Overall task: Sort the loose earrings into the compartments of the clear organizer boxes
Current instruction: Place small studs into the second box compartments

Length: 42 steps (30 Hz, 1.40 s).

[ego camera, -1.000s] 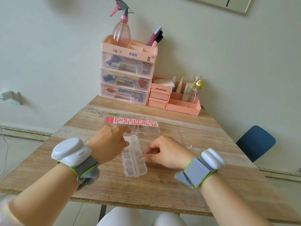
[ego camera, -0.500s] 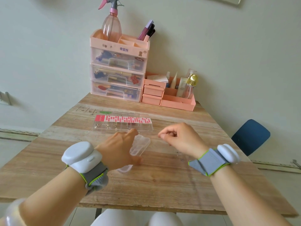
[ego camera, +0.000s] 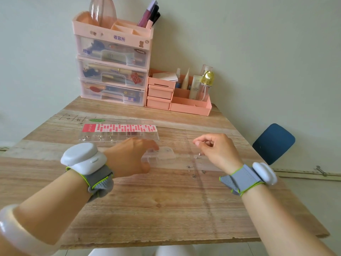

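The counter (ego camera: 166,209) is pale wood with brown grain streaks. At its far edge stands a pink drawer tower (ego camera: 112,58) with clear drawer fronts and blue lettering on top, and beside it a salmon-pink desk organizer (ego camera: 190,107) holding a clear bottle with a gold cap (ego camera: 207,78). The long clear organizer box (ego camera: 118,134) carries a red-and-pink checked label (ego camera: 120,128) and a small green sticker (ego camera: 97,120). Both wrists wear grey straps edged in lime green with white pods (ego camera: 83,157). A white bangle (ego camera: 16,235) circles the left forearm. The chair (ego camera: 273,143) is dark blue, and the loose earrings (ego camera: 193,175) are silvery.
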Tool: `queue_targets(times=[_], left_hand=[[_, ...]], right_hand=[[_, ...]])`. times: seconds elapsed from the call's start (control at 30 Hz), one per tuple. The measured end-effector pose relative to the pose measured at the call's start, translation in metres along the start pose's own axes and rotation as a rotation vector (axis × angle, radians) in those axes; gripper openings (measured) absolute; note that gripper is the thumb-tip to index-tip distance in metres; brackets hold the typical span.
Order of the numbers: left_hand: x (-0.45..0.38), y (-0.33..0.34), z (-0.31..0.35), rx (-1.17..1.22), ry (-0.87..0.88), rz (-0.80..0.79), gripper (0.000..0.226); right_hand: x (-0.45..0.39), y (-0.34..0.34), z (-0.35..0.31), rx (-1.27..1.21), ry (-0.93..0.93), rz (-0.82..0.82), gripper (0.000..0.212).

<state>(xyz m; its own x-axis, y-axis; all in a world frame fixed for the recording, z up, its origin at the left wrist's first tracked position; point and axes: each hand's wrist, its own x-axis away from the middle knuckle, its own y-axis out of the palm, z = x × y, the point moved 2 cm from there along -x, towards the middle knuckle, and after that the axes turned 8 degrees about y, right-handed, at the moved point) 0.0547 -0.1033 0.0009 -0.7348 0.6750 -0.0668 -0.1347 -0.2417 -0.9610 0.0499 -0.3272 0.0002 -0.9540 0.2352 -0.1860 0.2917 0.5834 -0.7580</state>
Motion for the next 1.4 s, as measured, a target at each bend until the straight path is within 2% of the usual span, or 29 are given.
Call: queue_targets(times=[0.2, 0.4, 0.6, 0.8, 0.9, 1.0, 1.17, 1.4], left_hand=[[-0.001, -0.007, 0.004, 0.006, 0.048, 0.102, 0.045], [-0.032, -0.012, 0.013, 0.164, 0.064, 0.287, 0.028], [-0.05, -0.001, 0.013, 0.161, 0.041, 0.381, 0.024], [-0.047, 0.003, 0.012, 0.165, 0.04, 0.468, 0.023], [-0.045, 0.003, 0.012, 0.177, 0.059, 0.499, 0.021], [-0.041, 0.002, 0.012, 0.205, 0.086, 0.531, 0.016], [-0.041, 0.005, 0.016, 0.279, 0.119, 0.52, 0.014], [-0.043, 0.008, 0.023, 0.288, 0.253, 0.571, 0.022]], right_hand=[[-0.012, -0.009, 0.012, -0.016, 0.008, 0.074, 0.011], [-0.019, -0.007, 0.022, 0.007, 0.008, 0.017, 0.005], [-0.014, -0.003, 0.031, 0.082, 0.007, -0.129, 0.005], [-0.015, -0.001, 0.034, 0.182, 0.013, -0.148, 0.017], [-0.012, 0.001, 0.032, 0.224, -0.03, -0.104, 0.011], [-0.009, 0.001, 0.022, 0.012, -0.143, -0.045, 0.006], [0.001, 0.004, 0.001, -0.54, -0.195, -0.219, 0.017], [0.005, 0.009, -0.006, -0.786, -0.109, -0.323, 0.02]])
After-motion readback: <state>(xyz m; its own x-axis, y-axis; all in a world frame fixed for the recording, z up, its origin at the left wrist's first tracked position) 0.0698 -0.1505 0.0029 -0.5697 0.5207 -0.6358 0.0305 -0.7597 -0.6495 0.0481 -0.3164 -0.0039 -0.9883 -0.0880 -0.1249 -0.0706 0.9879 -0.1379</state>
